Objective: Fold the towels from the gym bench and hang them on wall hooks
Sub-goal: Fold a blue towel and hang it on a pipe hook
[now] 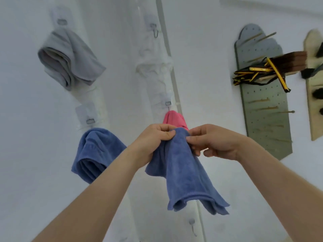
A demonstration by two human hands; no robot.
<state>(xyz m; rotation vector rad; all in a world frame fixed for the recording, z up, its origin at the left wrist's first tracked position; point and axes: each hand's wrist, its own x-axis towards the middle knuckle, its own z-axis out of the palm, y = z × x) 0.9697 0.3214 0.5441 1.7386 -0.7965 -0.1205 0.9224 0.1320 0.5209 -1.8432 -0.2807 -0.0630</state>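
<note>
I hold a folded blue towel [181,170] up in front of the white wall. My left hand [155,138] grips its top from the left, and my right hand [209,142] pinches the same top edge from the right. The rest of the towel hangs down below my hands. Behind it a pink towel [172,118] hangs from a wall hook [168,103], mostly hidden by my hands. Another blue towel [95,154] hangs at the left under a hook [90,121]. A grey towel [68,58] hangs higher up at the left.
An empty hook [154,30] sits high on the wall beside a white vertical pipe [172,70], and another empty hook [192,223] is low down. A grey pegboard [265,109] with wooden pegs and black-yellow straps [258,74] hangs at the right, beside a beige board [314,95].
</note>
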